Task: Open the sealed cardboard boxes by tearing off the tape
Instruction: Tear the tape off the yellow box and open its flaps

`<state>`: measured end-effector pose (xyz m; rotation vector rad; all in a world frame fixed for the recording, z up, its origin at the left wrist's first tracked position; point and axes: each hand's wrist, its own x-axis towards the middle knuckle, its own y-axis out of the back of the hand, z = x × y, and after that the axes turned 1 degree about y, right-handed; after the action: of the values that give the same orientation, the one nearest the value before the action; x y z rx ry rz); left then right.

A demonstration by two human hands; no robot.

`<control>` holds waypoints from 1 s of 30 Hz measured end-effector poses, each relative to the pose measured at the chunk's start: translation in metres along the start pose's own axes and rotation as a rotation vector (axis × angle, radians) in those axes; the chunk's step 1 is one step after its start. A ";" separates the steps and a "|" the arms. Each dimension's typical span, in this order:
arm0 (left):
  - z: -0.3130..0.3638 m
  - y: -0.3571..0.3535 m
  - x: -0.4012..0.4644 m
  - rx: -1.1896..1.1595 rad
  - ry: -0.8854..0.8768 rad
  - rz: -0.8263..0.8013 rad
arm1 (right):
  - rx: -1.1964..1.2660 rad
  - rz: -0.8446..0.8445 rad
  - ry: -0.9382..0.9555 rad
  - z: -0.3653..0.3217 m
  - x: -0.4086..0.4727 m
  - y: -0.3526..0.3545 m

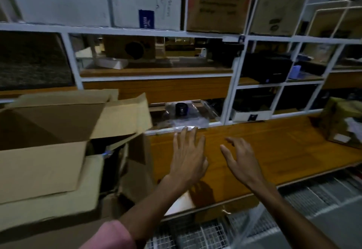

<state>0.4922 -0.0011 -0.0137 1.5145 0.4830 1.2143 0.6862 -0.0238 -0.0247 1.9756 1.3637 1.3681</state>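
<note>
Pink sleeve (113,235) nearest; my left hand (188,158) and right hand (240,160) hover spread, empty, over bare orange wooden worktop (284,150), beside opened brown cardboard box (49,150).

Both hands (211,158) empty, spread over wooden shelf (284,143); opened cardboard box (49,150) left.

1. There is one view only, from a wide-angle camera worn on the person's head.
2. It looks forward and down over a wooden bench (274,150), with the left hand (188,156) and right hand (241,160) low in the centre.
3. It faces white shelving (137,32) that fills the upper half.
4. Straight edges bow towards the frame borders.
5. No second view exists to share any part of the scene.
</note>
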 end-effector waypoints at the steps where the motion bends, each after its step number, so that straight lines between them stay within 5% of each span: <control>1: 0.019 -0.012 0.009 -0.002 0.009 -0.025 | -0.016 -0.031 -0.033 0.027 -0.002 0.011; 12: 0.206 -0.109 0.091 -0.015 0.005 -0.227 | -0.034 -0.177 -0.267 0.258 -0.034 0.109; 30: 0.269 -0.205 0.208 -0.040 0.024 -0.265 | -0.023 -0.225 -0.345 0.396 0.033 0.107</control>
<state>0.8690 0.1068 -0.0797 1.3556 0.6501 1.0295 1.0842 0.0381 -0.1101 1.8689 1.3478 0.8895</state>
